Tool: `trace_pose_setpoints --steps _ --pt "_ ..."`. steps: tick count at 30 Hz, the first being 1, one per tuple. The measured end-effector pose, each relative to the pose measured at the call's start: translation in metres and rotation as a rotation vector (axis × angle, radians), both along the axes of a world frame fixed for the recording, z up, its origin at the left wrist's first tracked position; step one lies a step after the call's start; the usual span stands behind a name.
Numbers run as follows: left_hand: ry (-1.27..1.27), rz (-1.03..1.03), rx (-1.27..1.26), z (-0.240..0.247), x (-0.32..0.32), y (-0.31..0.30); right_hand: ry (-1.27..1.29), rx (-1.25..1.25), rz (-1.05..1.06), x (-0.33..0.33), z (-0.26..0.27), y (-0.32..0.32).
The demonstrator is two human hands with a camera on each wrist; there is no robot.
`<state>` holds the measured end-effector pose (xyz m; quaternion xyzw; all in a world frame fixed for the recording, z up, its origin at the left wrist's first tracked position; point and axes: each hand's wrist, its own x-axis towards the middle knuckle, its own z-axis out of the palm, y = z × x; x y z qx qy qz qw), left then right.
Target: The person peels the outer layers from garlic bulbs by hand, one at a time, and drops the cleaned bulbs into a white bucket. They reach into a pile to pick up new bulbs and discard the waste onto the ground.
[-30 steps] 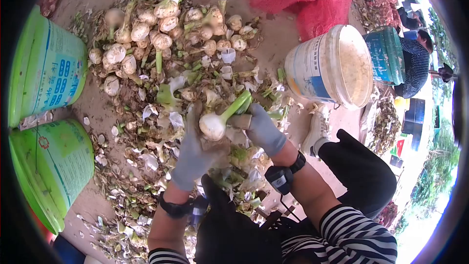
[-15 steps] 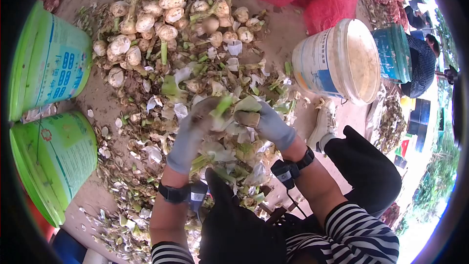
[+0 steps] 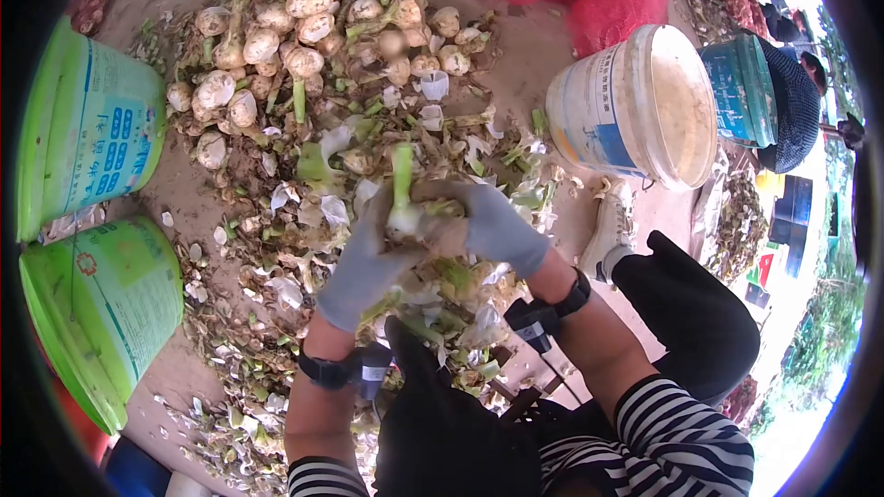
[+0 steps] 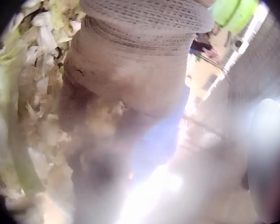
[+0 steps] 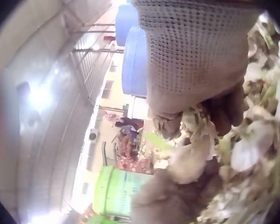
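Both hands wear grey-white knit gloves with dirt on the palms and fingers. In the head view, the left hand (image 3: pixel 364 262) holds a garlic bulb (image 3: pixel 402 217), blurred, whose short green stem (image 3: pixel 402 173) points away from the body. Close against its right side is the right hand (image 3: pixel 502 228), fingers curled inward. From the right wrist view, the pale bulb (image 5: pixel 189 163) sits in the dirty left glove (image 5: pixel 165 200), while the fingers of the right glove (image 5: pixel 196 65) pinch strips of peel (image 5: pixel 198 123) beside it. The left wrist view is mostly glare and glove (image 4: pixel 126 70).
A heap of untrimmed garlic bulbs (image 3: pixel 267 46) lies beyond the hands, with peels and leaves (image 3: pixel 276 290) strewn underneath. Two green buckets (image 3: pixel 101 313) stand left, a white bucket (image 3: pixel 635 110) and a teal bucket (image 3: pixel 741 92) right. Red mesh (image 3: pixel 617 0) lies behind; another person (image 3: pixel 787 120) sits far right.
The bulb has turned in the left hand, its stem swinging from pointing right to pointing away. The right hand pulled leaf away from it, then came back against the bulb.
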<state>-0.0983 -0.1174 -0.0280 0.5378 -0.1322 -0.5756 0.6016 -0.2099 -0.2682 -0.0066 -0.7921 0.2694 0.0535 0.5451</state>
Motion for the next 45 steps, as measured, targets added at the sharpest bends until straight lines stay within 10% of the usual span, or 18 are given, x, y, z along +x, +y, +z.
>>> trace_pose_setpoints --steps 2,13,17,22,25,27,32,38,40,43,45 --pt "-0.863 -0.228 0.024 0.011 0.0 -0.006 0.096 -0.155 0.079 0.005 0.006 0.004" --pt "0.011 -0.11 -0.142 0.007 -0.002 -0.003 -0.171 0.164 0.05 -0.019 -0.022 -0.017" --pt "-0.644 -0.23 -0.092 0.005 -0.008 -0.008 -0.174 0.156 -0.061 -0.022 -0.028 -0.015" --pt "0.651 0.234 -0.135 0.01 -0.007 -0.005 -0.218 0.113 -0.066 -0.022 -0.022 -0.015" --pt "0.615 0.283 -0.162 -0.002 -0.012 -0.002 -0.207 -0.004 -0.099 -0.022 -0.023 -0.009" --pt "0.517 0.263 -0.194 -0.007 -0.014 -0.002 -0.179 0.361 -0.27 -0.02 -0.023 -0.005" --pt "-0.181 0.165 -0.105 -0.01 -0.02 -0.012 -0.109 0.536 -0.341 -0.015 -0.032 0.001" --pt "0.665 0.146 -0.076 -0.012 0.007 -0.002 -0.154 0.324 -0.213 -0.019 -0.033 0.0" --pt "0.609 0.124 -0.048 -0.015 0.009 -0.006 -0.159 0.222 -0.169 -0.022 -0.039 0.0" --pt "-0.791 0.144 0.038 -0.02 0.009 -0.012 -0.125 0.245 -0.264 -0.019 -0.035 0.002" --pt "-0.806 0.014 0.005 -0.007 0.001 -0.012 -0.079 0.446 -0.17 -0.019 -0.024 0.002"
